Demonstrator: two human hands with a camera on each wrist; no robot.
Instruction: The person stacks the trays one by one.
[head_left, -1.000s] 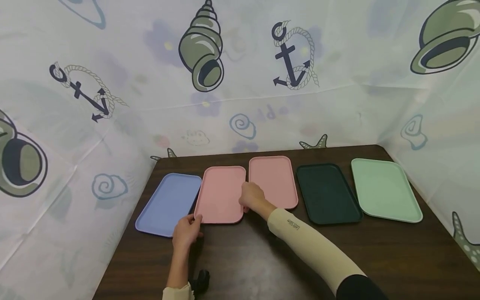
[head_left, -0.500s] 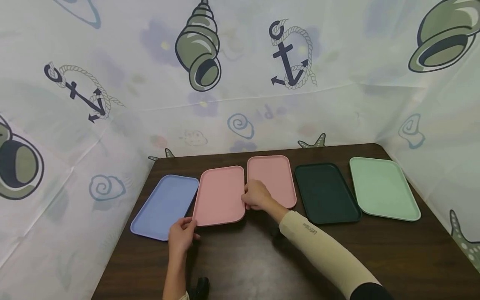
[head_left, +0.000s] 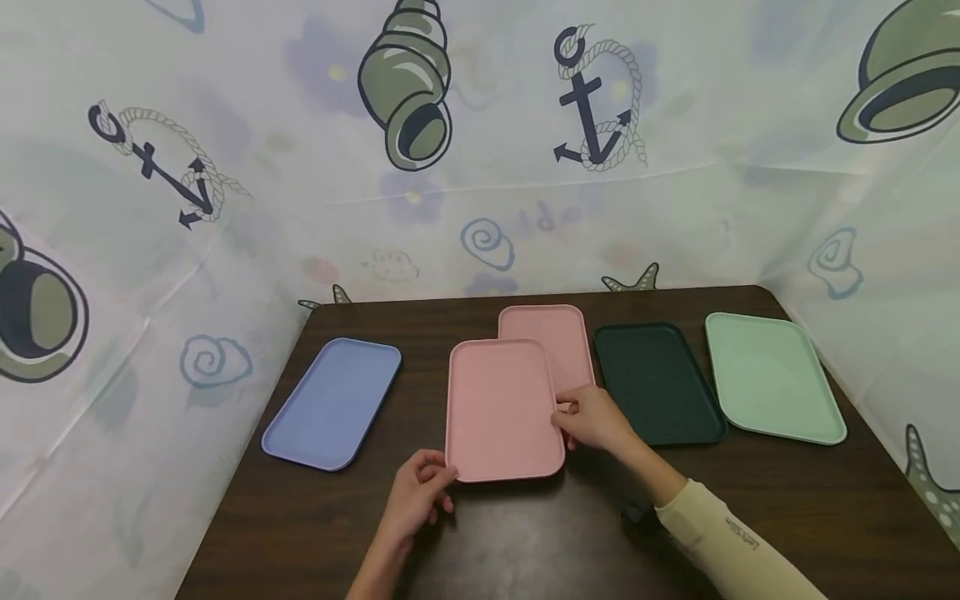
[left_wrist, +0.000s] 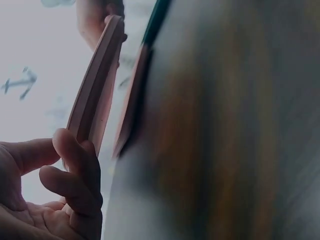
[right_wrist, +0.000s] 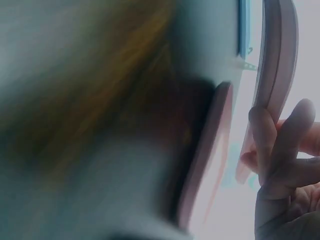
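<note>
Both hands hold a pink tray [head_left: 504, 408] raised off the table. My left hand [head_left: 418, 492] pinches its near left corner, thumb on top and fingers beneath. On the opposite long side, my right hand [head_left: 596, 419] grips the edge. In the left wrist view the tray [left_wrist: 97, 82] appears edge-on, with a gap between it and the table. The right wrist view shows the fingers [right_wrist: 265, 135] curled at the tray's rim, above a second pink tray [right_wrist: 207, 155]. That second pink tray [head_left: 558, 325] lies behind, its left part hidden by the held one.
A blue tray [head_left: 333, 404] lies at the left of the dark wooden table [head_left: 300, 533]. To the right are a dark green tray [head_left: 660, 383] and a light green tray [head_left: 776, 379]. A patterned cloth [head_left: 480, 125] hangs round the back and sides.
The held pink tray has risen off the table and moved right and nearer, from beside the blue tray to overlapping the second pink tray. Both hands moved along with it.
</note>
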